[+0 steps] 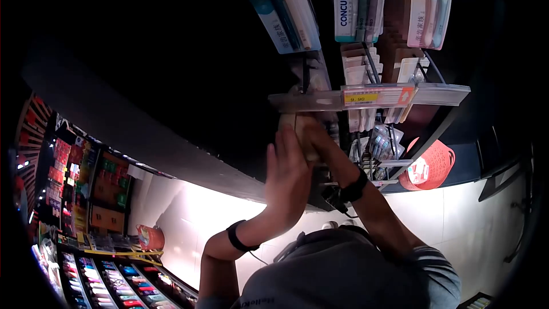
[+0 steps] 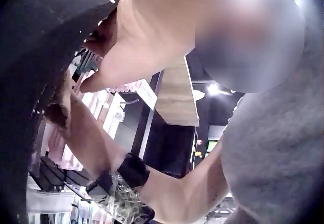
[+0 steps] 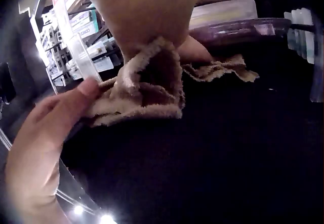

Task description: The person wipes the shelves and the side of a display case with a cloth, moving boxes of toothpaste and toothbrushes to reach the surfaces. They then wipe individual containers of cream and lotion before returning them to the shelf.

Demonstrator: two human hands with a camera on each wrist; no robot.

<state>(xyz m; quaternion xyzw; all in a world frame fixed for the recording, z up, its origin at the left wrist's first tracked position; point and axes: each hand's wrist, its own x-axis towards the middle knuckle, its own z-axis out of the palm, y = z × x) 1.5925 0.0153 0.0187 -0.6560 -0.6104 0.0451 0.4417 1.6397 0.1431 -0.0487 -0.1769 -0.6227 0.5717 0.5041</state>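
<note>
A tan, fuzzy-edged cloth point(image 3: 152, 90) lies folded and bunched against a dark surface point(image 3: 228, 148). My right hand point(image 1: 317, 137) holds it, with most of the fingers hidden behind its folds in the right wrist view. From the other side my left hand point(image 3: 48, 133) pinches an edge of the cloth between its fingertips. In the head view both hands are close together just under a price-tag rail point(image 1: 326, 100). The left wrist view catches a brown bit of the cloth point(image 2: 61, 105) beside the right forearm. Each wrist wears a black band.
Packs of toothbrushes point(image 1: 357, 6) hang on hooks above the rail, and more small packs hang below it. A red basket point(image 1: 432, 166) stands at the right on a pale floor. Shelves of colourful goods point(image 1: 103, 280) fill the lower left.
</note>
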